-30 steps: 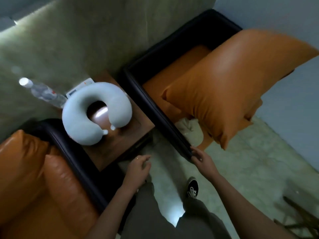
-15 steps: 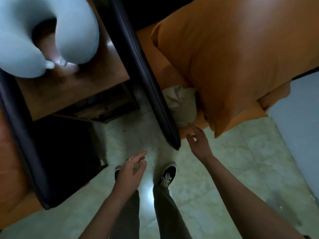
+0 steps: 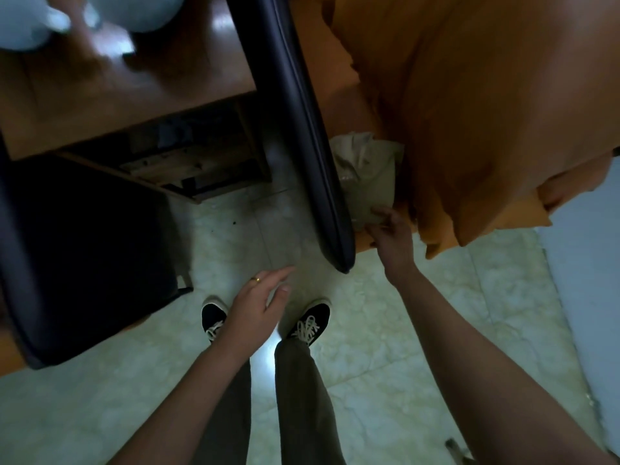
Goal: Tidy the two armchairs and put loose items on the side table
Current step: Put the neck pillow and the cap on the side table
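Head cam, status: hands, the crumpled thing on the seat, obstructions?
Left hand open above floor. Right hand at near edge of crumpled beige bag, grip unclear. Orange cushion overhangs it; black armrest close beside.

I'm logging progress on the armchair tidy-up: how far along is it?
Done: the neck pillow lies on the side table. In hand: the right hand pinches the crumpled bag on the armchair seat; the left hand is open. Left: move that bag to the table and straighten the orange cushion tilted over it.

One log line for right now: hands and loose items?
right hand: at near edge of crumpled beige item on armchair seat, grip unclear | left hand: open, empty | neck pillow: on side table
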Tool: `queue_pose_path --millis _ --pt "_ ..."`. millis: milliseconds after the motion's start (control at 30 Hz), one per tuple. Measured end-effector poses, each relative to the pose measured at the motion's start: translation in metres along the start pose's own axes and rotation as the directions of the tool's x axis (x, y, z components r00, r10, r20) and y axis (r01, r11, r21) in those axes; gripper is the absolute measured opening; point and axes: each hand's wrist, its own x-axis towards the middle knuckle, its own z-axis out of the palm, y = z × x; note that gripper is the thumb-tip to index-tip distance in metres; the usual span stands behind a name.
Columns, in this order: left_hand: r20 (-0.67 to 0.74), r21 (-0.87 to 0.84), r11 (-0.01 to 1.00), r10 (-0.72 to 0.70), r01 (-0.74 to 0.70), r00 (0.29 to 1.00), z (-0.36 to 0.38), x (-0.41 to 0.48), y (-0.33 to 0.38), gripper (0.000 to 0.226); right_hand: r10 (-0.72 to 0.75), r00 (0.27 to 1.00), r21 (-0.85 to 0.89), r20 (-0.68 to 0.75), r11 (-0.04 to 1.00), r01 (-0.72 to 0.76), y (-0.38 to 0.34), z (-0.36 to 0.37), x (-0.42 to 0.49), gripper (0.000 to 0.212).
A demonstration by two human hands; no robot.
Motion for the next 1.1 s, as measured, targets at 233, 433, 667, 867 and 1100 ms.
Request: queue_pose_path --millis 233,433,667,867,1100 --pt "0.073 0.015 0.999 0.035 -0.036 0.997 -0.025 -0.037 0.021 0.035 -0.057 0.986 -0.025 -0.158 0.998 0.054 -0.015 -0.029 -0.053 0.034" --pt "0.085 0.032 0.997 0.064 -0.067 0.994 -0.049 -0.063 0.062 0.036 -0.057 0.978 -0.050 -0.201 0.998 0.048 -0.035 -0.068 -0.135 0.059" --pt "0.092 0.072 0.982 0.167 -0.174 0.982 -0.069 -0.080 0.111 0.038 0.169 0.938 0.203 -0.302 0.973 -0.110 -0.093 -0.115 -0.226 0.055" --pt "0.165 -0.059 0.998 0.017 -0.007 0.986 -0.088 -0.098 0.157 0.063 0.156 0.983 0.267 -0.097 0.956 -0.125 -0.140 -0.135 -0.279 0.053" --pt "0.197 -0.779 0.554 -0.227 0.293 0.954 -0.144 -0.130 0.185 0.063 0.028 0.976 0.559 0.215 0.816 -0.147 -0.201 -0.101 -0.311 0.065"
